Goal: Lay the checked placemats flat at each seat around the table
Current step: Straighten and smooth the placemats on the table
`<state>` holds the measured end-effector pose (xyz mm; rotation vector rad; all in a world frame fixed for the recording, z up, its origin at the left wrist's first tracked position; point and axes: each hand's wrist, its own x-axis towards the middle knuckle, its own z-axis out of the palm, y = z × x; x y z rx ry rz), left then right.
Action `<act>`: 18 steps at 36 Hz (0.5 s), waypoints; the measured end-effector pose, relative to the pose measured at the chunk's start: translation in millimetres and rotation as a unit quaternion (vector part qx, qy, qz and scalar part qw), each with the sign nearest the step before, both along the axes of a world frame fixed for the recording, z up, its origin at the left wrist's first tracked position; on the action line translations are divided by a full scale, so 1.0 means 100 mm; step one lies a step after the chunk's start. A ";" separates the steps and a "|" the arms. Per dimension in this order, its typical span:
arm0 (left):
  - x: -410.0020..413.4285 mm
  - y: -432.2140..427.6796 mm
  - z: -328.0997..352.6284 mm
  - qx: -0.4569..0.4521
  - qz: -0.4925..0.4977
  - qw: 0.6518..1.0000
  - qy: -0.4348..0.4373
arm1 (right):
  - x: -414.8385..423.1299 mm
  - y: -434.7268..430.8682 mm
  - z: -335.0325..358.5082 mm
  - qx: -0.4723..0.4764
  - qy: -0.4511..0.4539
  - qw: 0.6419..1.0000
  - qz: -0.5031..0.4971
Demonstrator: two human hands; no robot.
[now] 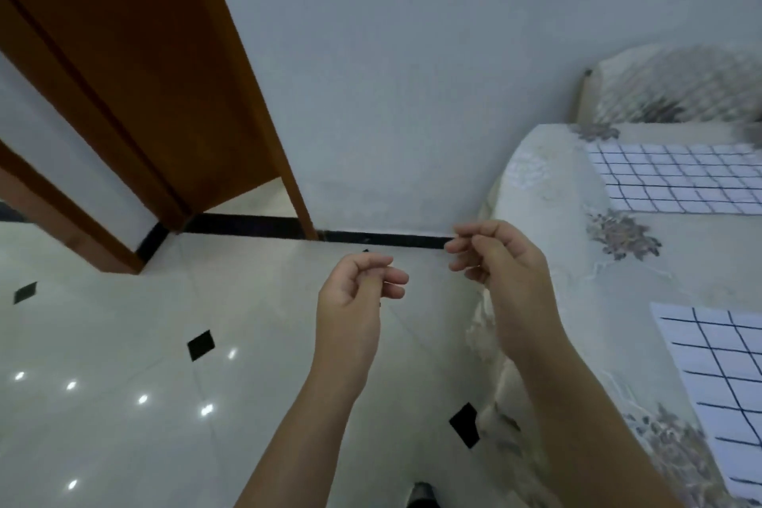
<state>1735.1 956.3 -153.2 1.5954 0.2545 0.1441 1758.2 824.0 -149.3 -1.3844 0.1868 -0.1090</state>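
Note:
Two white placemats with a dark grid lie flat on the table [548,194], which is covered by a cream floral cloth at the right. One placemat [676,184] is at the far side, the other placemat [725,384] is nearer me and cut by the frame edge. My left hand [354,293] and my right hand [499,260] hover over the floor to the left of the table, fingers loosely curled, holding nothing. Neither hand touches the table or a mat.
A chair [668,87] with a patterned cover stands behind the table by the grey wall. A brown wooden door frame [173,95] opens at the left. The glossy white tiled floor [144,342] with small black diamonds stretches to the left.

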 end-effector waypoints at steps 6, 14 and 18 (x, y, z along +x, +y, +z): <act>0.77 -0.23 -0.09 -0.026 -0.102 0.994 0.013 | 0.47 -0.24 -0.05 -0.006 0.012 0.996 -0.089; 1.93 -0.50 -0.14 -0.050 -0.244 0.968 0.013 | 1.25 -0.48 -0.10 -0.020 0.026 0.969 -0.245; 2.52 -0.60 -0.05 -0.050 -0.322 0.945 0.009 | 1.67 -0.49 -0.02 -0.006 0.016 0.949 -0.314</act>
